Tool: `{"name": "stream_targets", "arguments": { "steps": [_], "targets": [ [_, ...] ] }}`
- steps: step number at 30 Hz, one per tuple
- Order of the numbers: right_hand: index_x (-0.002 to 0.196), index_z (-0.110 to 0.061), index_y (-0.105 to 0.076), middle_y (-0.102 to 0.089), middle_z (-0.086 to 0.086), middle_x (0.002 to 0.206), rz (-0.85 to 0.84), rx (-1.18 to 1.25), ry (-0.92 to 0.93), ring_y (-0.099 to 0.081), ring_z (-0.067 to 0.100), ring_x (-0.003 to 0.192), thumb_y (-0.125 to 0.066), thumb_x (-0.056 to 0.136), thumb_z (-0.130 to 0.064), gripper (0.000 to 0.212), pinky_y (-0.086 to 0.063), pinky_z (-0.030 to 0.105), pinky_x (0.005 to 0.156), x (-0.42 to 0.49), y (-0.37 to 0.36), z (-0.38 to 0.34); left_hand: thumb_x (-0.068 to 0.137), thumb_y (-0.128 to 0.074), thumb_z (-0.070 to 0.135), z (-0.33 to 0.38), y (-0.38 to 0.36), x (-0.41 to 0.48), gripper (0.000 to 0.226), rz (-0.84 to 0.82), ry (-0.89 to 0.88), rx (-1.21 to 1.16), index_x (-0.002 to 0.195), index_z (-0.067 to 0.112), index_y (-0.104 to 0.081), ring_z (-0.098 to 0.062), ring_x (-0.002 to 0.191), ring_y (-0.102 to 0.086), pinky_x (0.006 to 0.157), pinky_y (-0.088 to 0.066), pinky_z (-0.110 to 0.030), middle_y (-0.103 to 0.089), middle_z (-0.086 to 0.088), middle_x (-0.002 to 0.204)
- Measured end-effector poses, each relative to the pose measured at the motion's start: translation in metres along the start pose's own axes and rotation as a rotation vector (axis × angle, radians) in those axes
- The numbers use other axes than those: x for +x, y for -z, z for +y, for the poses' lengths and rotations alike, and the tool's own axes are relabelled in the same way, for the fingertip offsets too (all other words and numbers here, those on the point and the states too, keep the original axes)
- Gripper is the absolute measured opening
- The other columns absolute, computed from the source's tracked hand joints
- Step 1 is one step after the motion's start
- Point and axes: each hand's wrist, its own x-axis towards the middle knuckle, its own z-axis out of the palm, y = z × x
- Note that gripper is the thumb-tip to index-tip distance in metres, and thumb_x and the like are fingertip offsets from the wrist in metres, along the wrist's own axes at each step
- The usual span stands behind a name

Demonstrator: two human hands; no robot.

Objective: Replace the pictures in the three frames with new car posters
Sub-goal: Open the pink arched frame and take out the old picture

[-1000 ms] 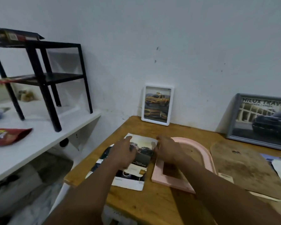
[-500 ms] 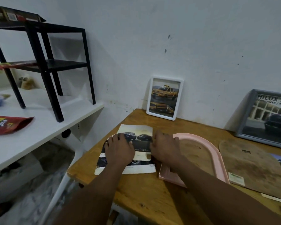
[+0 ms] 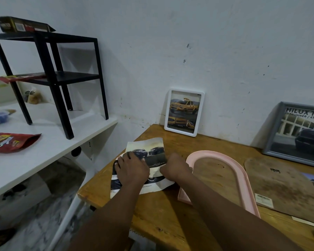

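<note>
Both hands, left hand [image 3: 132, 171] flat, right hand [image 3: 176, 169] curled, still press the poster [image 3: 145, 147].

You're working in dim, flat, bluish light; the wall [image 3: 216, 51] reads dull grey. The rack [image 3: 49, 77] throws a soft shadow right onto the wall, so light comes from the left. Wide-angle bending bows the edges. The floor [image 3: 43, 214] near left is smeared and your forearms look soft

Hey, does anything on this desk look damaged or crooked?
Yes: the poster under both hands lies askew, its top edge ragged and curling. The pink frame lies flat and empty, table showing through.
</note>
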Motion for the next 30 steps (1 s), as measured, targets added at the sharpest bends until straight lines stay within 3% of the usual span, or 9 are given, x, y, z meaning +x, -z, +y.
{"name": "stream_targets", "arguments": {
  "steps": [3,5,13,19,23,30],
  "targets": [
    [0.102,-0.02,-0.057,-0.063,0.004,0.099,-0.051,0.205,0.0,-0.062,0.021,0.095,-0.065,0.085,-0.003,0.025,-0.055,0.04,0.084,0.002,0.008,-0.001,0.101,-0.047,0.048,0.0,0.001,0.0,0.059,-0.004,-0.004,0.008,0.148,0.013,-0.04,-0.032,0.143,-0.036,0.121,-0.026,-0.048,-0.045,-0.011,0.153],
    [0.096,-0.023,-0.054,-0.063,0.006,0.103,-0.071,0.291,0.015,-0.062,0.021,0.096,-0.067,0.086,0.0,0.028,-0.057,0.037,0.083,0.003,0.015,-0.001,0.101,-0.045,0.048,0.0,0.001,0.001,0.059,-0.009,-0.01,0.019,0.148,0.014,-0.04,-0.032,0.144,-0.036,0.121,-0.026,-0.048,-0.044,-0.011,0.153],
    [0.111,-0.02,-0.059,-0.069,0.003,0.102,-0.183,0.436,0.087,-0.067,0.016,0.093,-0.075,0.085,-0.006,0.033,-0.055,0.03,0.08,-0.006,0.029,0.01,0.102,-0.042,0.046,0.0,0.004,0.007,0.057,-0.035,-0.018,0.016,0.148,0.013,-0.039,-0.032,0.144,-0.035,0.12,-0.026,-0.049,-0.043,-0.013,0.154],
    [0.107,-0.022,-0.063,-0.069,0.006,0.104,-0.103,0.51,0.074,-0.068,0.017,0.092,-0.071,0.089,-0.007,0.024,-0.054,0.028,0.07,-0.01,0.042,0.025,0.103,-0.037,0.05,0.008,0.0,0.009,0.059,-0.073,-0.057,-0.021,0.149,0.013,-0.037,-0.035,0.147,-0.031,0.121,-0.027,-0.051,-0.041,-0.014,0.156],
    [0.109,-0.019,-0.063,-0.071,0.011,0.099,-0.088,0.607,0.045,-0.068,0.017,0.081,-0.064,0.094,-0.003,0.022,-0.053,0.023,0.061,-0.015,0.056,0.035,0.104,-0.036,0.049,0.003,-0.003,0.009,0.059,-0.073,-0.078,0.007,0.151,0.013,-0.032,-0.035,0.152,-0.023,0.123,-0.023,-0.049,-0.034,-0.014,0.161],
    [0.106,-0.028,-0.058,-0.071,0.004,0.096,-0.037,0.385,-0.016,-0.07,0.018,0.085,-0.073,0.09,-0.027,0.022,-0.061,0.032,0.076,-0.014,0.046,0.036,0.105,-0.037,0.047,0.003,-0.003,0.007,0.059,-0.07,-0.085,0.0,0.153,0.013,-0.03,-0.035,0.153,-0.021,0.123,-0.021,-0.05,-0.032,-0.014,0.162]
  ]
}}
